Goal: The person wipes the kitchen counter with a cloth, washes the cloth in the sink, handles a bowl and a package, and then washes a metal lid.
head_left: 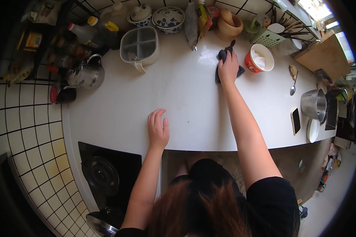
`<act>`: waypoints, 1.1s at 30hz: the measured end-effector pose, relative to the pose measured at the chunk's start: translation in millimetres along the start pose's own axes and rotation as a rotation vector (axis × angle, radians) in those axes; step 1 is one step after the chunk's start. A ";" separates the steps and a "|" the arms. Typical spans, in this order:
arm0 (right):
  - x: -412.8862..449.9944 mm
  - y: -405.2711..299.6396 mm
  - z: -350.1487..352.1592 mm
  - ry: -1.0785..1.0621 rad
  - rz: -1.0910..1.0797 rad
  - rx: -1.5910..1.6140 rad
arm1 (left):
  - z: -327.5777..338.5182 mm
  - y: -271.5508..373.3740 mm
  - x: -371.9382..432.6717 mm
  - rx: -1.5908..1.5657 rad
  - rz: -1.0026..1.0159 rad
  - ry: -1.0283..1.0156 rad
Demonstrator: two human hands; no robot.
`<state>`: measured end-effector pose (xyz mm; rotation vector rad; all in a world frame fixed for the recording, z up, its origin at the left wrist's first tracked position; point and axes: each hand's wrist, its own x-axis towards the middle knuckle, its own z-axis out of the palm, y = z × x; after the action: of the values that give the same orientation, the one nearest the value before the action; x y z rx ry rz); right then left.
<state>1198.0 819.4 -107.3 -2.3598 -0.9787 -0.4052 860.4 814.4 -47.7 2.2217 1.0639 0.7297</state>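
Note:
A dark cloth lies bunched on the white countertop, with my right hand gripping it from above. Part of the cloth spreads out on both sides of the hand. Just right of it stands a red and white paper tub with crumpled white material inside. A glossy, wet-looking patch shows on the counter left of the cloth. My left hand is near the counter's front edge, its fingers slightly curled and holding nothing.
A four-compartment seasoning box, lidded porcelain pots and a wooden mortar line the back. Left are a metal kettle and a black gas hob. Right are a spoon, a phone and a steel pot.

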 end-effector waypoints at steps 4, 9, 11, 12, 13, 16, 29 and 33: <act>33.0 -9.3 16.5 0.024 -0.035 0.055 | 11.8 11.8 32.7 -0.043 0.096 -0.017; 27.2 -11.6 11.0 -0.096 -0.303 0.290 | 27.1 5.2 58.1 -0.026 0.162 -0.053; 2.0 -19.9 -2.8 -0.141 -0.347 0.333 | 29.4 4.6 64.6 -0.026 0.147 -0.054; -14.9 -23.4 -13.6 -0.180 -0.353 0.319 | 28.9 6.1 65.8 -0.027 0.151 -0.054; -30.8 -25.1 -26.3 -0.215 -0.359 0.301 | 29.6 8.2 68.0 -0.038 0.139 -0.046; -56.3 -26.7 -51.5 -0.207 -0.360 0.189 | 34.1 10.5 67.9 -0.052 0.112 -0.045; 63.9 -16.7 32.3 -0.106 -0.369 0.277 | 45.0 15.4 60.9 -0.112 -0.088 -0.047; 22.6 -22.6 -8.6 -0.332 -0.422 0.414 | 48.1 19.2 64.9 -0.144 -0.119 -0.028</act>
<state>1196.7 840.1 -81.4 -1.8709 -1.5573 0.0461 937.4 845.0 -53.1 2.0234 1.0840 0.6990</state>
